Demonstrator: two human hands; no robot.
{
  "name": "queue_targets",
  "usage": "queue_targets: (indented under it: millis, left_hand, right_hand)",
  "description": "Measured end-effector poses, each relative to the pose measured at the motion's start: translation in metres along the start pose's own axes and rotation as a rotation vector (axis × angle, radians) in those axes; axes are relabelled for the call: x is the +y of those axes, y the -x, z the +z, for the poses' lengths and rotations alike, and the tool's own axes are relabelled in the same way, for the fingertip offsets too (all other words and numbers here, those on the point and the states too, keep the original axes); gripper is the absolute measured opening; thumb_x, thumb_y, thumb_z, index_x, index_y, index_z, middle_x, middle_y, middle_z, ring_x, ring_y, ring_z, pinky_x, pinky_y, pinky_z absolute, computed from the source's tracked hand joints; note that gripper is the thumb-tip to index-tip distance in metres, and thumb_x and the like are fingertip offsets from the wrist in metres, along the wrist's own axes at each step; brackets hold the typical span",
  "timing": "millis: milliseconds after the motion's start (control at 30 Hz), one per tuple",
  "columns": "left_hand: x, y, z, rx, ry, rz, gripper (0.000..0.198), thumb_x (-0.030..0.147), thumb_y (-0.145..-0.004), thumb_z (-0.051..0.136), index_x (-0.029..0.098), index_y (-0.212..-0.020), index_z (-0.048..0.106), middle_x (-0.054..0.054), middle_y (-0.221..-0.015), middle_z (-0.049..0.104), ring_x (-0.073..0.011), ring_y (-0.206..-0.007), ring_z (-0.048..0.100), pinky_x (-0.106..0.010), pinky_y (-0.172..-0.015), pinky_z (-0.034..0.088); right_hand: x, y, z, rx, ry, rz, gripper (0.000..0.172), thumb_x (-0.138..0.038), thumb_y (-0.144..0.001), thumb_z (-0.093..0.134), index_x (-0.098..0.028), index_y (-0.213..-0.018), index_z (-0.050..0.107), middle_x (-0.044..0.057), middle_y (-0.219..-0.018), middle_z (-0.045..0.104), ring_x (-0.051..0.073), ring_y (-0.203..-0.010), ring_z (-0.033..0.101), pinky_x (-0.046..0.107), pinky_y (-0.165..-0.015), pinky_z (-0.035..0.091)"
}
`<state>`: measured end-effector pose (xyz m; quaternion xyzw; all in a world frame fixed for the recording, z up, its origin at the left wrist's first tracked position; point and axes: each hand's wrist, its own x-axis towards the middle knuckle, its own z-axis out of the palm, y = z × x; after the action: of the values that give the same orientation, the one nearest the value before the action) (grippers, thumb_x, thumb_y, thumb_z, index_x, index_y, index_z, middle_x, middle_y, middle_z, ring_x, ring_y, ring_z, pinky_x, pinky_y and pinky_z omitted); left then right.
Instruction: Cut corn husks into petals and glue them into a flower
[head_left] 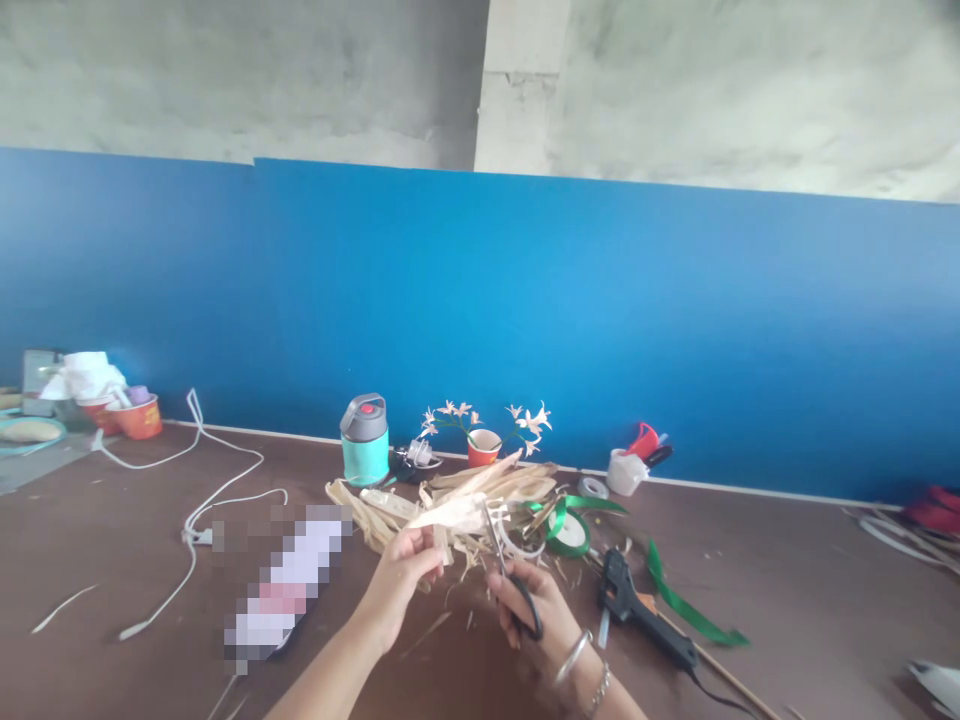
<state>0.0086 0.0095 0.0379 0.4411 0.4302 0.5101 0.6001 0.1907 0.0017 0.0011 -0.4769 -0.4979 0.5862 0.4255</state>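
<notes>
A teal flask [365,440] is standing by the blue wall [675,320], with a red cup [484,447] of paper flowers sitting beside it. A green ribbon roll [568,533] and a black glue gun [637,607] are lying on the brown table [787,590], and a white cable [217,490] is trailing leftward.

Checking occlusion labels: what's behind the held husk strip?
Behind the husk strip, pinched in the left hand at the scissors, lies a husk pile, then a red cup of pale flowers. What lies under the pile is covered.
</notes>
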Motion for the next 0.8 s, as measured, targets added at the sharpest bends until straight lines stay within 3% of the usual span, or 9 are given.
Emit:
queue_targets:
  millis: [133,267,367,467,633,800]
  left_hand:
    - [-0.003,-0.002,-0.002,0.026,0.021,-0.003,0.016,0.022,-0.064,0.063,0.015,-0.079,0.065,0.003,-0.056,0.053,-0.01,-0.052,0.048,-0.021,-0.052,0.035]
    - [-0.004,-0.002,-0.001,0.115,0.082,-0.023,0.025,0.021,-0.062,0.065,0.016,-0.086,0.067,0.002,-0.062,0.058,-0.0099,-0.053,0.049,-0.022,-0.054,0.038]
    - [-0.005,-0.004,-0.002,0.121,0.173,-0.018,0.025,0.02,-0.062,0.067,0.015,-0.086,0.068,0.003,-0.062,0.057,-0.0086,-0.053,0.049,-0.021,-0.056,0.039]
    - [-0.006,-0.007,-0.006,0.18,0.316,0.051,0.03,0.02,-0.062,0.069,0.013,-0.091,0.066,0.004,-0.056,0.054,-0.0079,-0.052,0.048,-0.02,-0.054,0.039]
    - [-0.006,-0.013,-0.018,0.531,0.543,0.194,0.034,0.014,-0.057,0.073,0.017,-0.09,0.065,0.003,-0.068,0.06,-0.0072,-0.059,0.053,-0.02,-0.058,0.042]
    - [-0.006,-0.019,-0.031,0.616,0.538,0.268,0.032,0.017,-0.058,0.074,0.02,-0.088,0.065,0.004,-0.072,0.061,-0.0084,-0.063,0.057,-0.021,-0.062,0.044]
  right_hand:
    - [-0.004,0.0,-0.001,0.113,-0.043,-0.076,0.05,-0.059,-0.056,0.071,-0.015,-0.073,0.055,-0.005,-0.042,0.05,0.007,-0.033,0.043,0.017,-0.034,0.03]
    - [-0.013,0.005,0.001,0.239,-0.143,-0.161,0.053,-0.054,-0.058,0.073,-0.016,-0.093,0.058,0.001,-0.066,0.062,0.014,-0.058,0.056,0.022,-0.05,0.044]
    - [-0.016,0.008,0.0,0.29,-0.209,-0.142,0.054,-0.052,-0.062,0.071,-0.017,-0.101,0.056,0.004,-0.08,0.064,0.017,-0.068,0.057,0.024,-0.054,0.045]
    - [-0.018,0.009,-0.002,0.319,-0.237,-0.157,0.052,-0.052,-0.065,0.069,-0.017,-0.102,0.056,0.004,-0.079,0.065,0.016,-0.067,0.056,0.022,-0.052,0.042]
    - [-0.022,0.011,0.0,0.269,-0.154,-0.179,0.05,-0.052,-0.064,0.069,-0.017,-0.098,0.057,0.003,-0.074,0.064,0.016,-0.064,0.056,0.022,-0.053,0.041]
    - [-0.018,0.011,0.002,0.145,-0.008,-0.196,0.049,-0.054,-0.063,0.069,-0.015,-0.091,0.059,0.003,-0.065,0.063,0.014,-0.057,0.054,0.023,-0.05,0.04]
